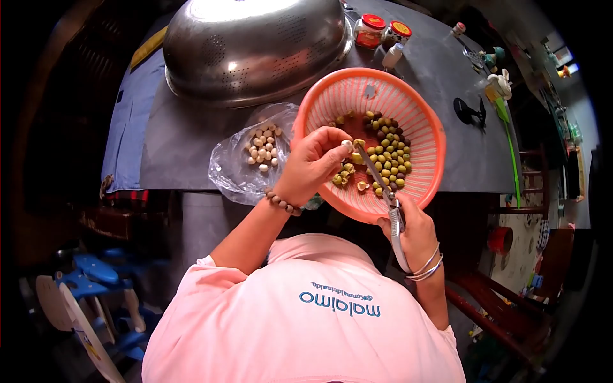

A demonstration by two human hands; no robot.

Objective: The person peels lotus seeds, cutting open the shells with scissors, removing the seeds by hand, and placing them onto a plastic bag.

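Note:
Over the left part of an orange-pink plastic basket (435, 137), my left hand (314, 165) pinches a small whitish nut (347, 145) between thumb and fingertips. My right hand (412, 233) is closed around the handles of metal shears (396, 223), whose blades point up and left into the basket. A greenish husk (359, 153) is at the blade tips, close to my left fingertips. Many round green nuts (391, 159) lie on the basket's right side, and split husks (343, 175) on its left. Peeled cream-coloured nuts (261, 147) rest in a clear plastic bag (225, 159) left of the basket.
An upturned metal colander (255, 57) takes up the back left of the grey table (172, 147). Behind the basket are two red-lidded jars (370, 32) and a small white bottle (393, 56). A black stand (469, 112) is at the right.

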